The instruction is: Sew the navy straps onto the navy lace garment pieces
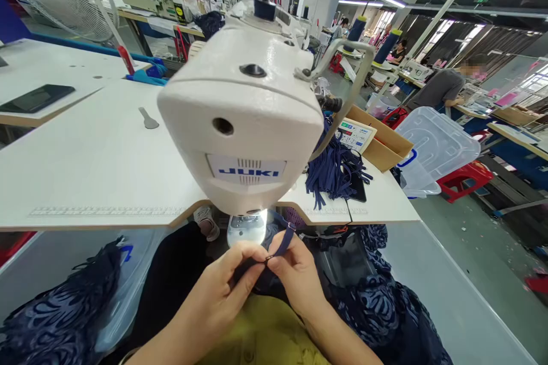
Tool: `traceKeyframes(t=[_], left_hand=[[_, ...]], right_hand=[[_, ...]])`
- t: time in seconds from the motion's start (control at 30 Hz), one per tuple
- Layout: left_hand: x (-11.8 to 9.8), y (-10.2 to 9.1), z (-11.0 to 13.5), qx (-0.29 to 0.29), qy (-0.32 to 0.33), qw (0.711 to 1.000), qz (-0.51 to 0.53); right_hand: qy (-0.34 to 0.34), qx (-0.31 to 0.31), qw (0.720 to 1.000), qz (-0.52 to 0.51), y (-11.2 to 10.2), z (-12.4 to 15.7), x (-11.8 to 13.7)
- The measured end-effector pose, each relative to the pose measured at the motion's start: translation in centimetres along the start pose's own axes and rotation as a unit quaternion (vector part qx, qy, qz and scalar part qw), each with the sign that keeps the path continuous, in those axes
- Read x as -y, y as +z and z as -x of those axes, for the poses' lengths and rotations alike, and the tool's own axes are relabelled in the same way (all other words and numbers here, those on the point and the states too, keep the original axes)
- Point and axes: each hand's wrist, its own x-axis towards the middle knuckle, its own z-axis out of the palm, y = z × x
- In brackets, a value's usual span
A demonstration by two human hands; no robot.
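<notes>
A narrow navy strap with a small slider at its top bend is pinched between my two hands, just in front of the sewing machine. My left hand grips its end with thumb and forefinger. My right hand holds the strap close beside, with a tiny dark fitting visible between the fingertips. Above them is the white JUKI sewing machine head, its light shining on the small lit plate below. Dark patterned navy fabric lies to the right of my right hand. My fingers hide part of the strap.
A bundle of navy straps rests on the white table near a cardboard box. More patterned fabric fills a clear bin at lower left. A small metal piece and a phone lie left. A person works at right.
</notes>
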Motion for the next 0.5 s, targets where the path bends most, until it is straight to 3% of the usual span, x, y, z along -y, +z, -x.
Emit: traceKeyframes(t=[0.17,0.33,0.5], left_hand=[[0.4,-0.1,0.5,-0.036,0.001,0.999,-0.038],[0.2,0.2,0.6,-0.096,0.107,0.986,-0.080],[0.8,0.6,0.9,-0.097,0.164,0.976,-0.101]], right_hand=[[-0.035,-0.001,0.999,0.009,0.1,0.0,-0.1],[-0.116,-0.023,0.991,0.060,0.0,0.5,-1.3],[-0.168,-0.028,0.982,0.083,-0.2,0.6,-2.0]])
